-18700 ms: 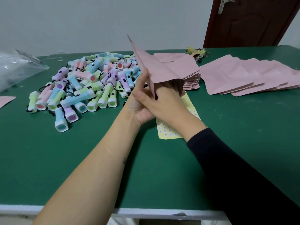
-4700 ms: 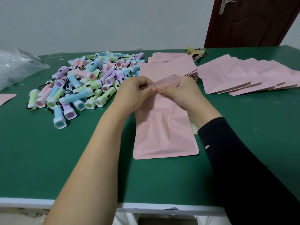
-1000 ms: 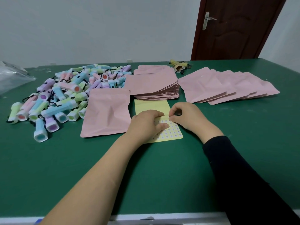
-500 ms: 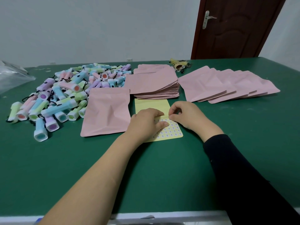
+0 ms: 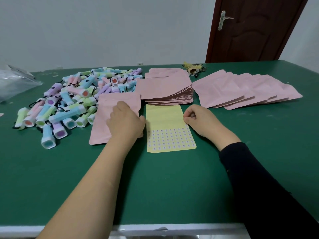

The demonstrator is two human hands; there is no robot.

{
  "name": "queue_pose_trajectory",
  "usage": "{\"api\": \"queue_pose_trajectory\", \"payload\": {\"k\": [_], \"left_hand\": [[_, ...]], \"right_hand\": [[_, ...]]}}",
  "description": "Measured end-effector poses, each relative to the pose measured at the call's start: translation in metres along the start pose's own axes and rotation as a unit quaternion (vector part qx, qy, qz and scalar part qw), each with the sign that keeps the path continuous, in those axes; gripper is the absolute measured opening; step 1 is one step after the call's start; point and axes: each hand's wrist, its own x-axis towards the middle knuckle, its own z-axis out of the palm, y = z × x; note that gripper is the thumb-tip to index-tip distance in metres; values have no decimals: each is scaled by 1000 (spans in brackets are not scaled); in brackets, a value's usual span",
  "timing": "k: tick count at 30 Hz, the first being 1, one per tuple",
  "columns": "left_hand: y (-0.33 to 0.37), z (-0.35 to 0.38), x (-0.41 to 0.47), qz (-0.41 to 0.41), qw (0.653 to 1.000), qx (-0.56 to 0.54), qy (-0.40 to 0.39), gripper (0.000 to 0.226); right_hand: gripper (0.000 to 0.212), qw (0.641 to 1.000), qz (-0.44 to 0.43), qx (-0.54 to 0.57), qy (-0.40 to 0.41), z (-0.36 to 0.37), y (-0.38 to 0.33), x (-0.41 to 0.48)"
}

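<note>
A flat pink pouch (image 5: 103, 121) lies on the green table (image 5: 172, 187), beside a yellow sticker sheet (image 5: 164, 116) whose near half carries rows of small stickers. My left hand (image 5: 126, 123) rests palm down on the pouch, fingers relaxed. Just off the sheet's right edge, my right hand (image 5: 198, 120) has curled fingers, with thumb and forefinger pinched together as on a small sticker; the sticker itself is too small to make out.
A heap of pastel toy flashlights (image 5: 72, 100) fills the left. A stack of empty pink pouches (image 5: 169, 88) sits behind the sheet, with a fanned row of pouches (image 5: 241, 90) to the right. A clear plastic bag (image 5: 13, 83) lies far left, a brown door (image 5: 259, 28) behind.
My left hand left the sticker sheet and moved left onto the pink pouch. My right hand drew back to the sheet's right edge, fingertips still pinched.
</note>
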Motion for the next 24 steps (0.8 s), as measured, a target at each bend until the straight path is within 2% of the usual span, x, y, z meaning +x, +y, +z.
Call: {"api": "queue_pose_trajectory", "payload": {"k": [4,8,11,13,14,16,17,18,20,24], "left_hand": [[-6,-8,8,-1,996,66,-53,22],[-11,-22,13,2,1000,19,3,17],[-7,-38,15,56,985,-133,92,11],[-3,-50,15,108,935,-317,112,12],[-2,-56,14,131,895,-418,88,15],[-1,-65,10,160,800,-577,-25,15],[-2,-68,8,161,760,-623,-93,15],[-2,-68,6,153,735,-642,-154,16],[-2,-65,3,132,721,-637,-238,26],[-5,-54,5,82,732,-605,-302,25]], "right_hand": [[14,1000,-1,12,19,0,-1,0],[5,997,1,63,48,-1,-8,1],[9,986,12,155,61,-2,-20,0],[10,966,32,253,40,-2,-25,-1],[9,950,45,308,17,-3,-28,-3],[9,903,54,424,-35,-5,-31,-6],[11,875,49,479,-55,-7,-32,-6],[14,847,41,526,-67,-9,-33,-6],[17,815,31,575,-67,-13,-34,-6],[18,813,40,579,-54,-15,-36,-7]]}}
